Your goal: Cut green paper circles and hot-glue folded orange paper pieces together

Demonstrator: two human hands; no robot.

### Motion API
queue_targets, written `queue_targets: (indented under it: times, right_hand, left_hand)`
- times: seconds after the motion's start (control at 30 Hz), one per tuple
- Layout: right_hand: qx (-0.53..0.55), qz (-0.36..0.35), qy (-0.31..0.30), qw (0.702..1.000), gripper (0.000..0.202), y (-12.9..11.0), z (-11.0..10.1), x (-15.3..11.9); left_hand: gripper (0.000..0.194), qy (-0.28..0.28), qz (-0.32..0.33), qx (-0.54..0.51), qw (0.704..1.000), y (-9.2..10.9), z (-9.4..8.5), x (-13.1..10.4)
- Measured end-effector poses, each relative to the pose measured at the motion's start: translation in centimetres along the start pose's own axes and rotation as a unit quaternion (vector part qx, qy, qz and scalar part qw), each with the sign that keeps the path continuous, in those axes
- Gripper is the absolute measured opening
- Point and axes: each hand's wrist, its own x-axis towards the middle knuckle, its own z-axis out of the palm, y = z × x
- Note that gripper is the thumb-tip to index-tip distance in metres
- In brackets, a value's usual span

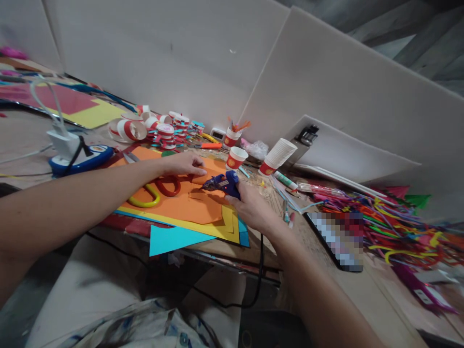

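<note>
Head view: orange paper (pixel 197 209) covers cluttered table (pixel 362 299) before pale panels (pixel 145 53)

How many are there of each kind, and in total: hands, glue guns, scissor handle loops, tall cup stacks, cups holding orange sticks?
Hands: 2, left hand and right hand
Glue gun: 1
Handle loops: 2, yellow loop and red loop
Cup stack: 1
Cup with sticks: 1
Total: 7

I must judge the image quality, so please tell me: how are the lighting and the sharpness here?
Head view: rather dim light, with deep shadow below the table; head view: blue glue gun and right hand fairly clear, pipe cleaners toward the right edge smeared; head view: pixel blocks covering most of the phone.
</note>
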Motion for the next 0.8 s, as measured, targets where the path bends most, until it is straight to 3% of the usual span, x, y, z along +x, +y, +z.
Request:
queue_targets:
  times: [0.23,0.53,0.8]
  right_hand:
    - [-0.002,-0.009,0.003,1.0,0.022,-0.4,0.2,0.4]
    - [-0.079,0.047,0.012,0.996,0.022,2.1,-2.0,-1.9]
    - [-0.068,0.031,0.016,0.997,0.021,1.5,-1.5,-1.6]
  left_hand:
    - [0.033,0.0,0.005,0.002,1.0,0.0,0.0,0.0]
    - [0.029,0.01,-0.007,-0.011,1.0,-0.2,0.1,-0.1]
    - [0.028,0.003,-0.018,-0.04,0.999,0.3,0.1,-0.4]
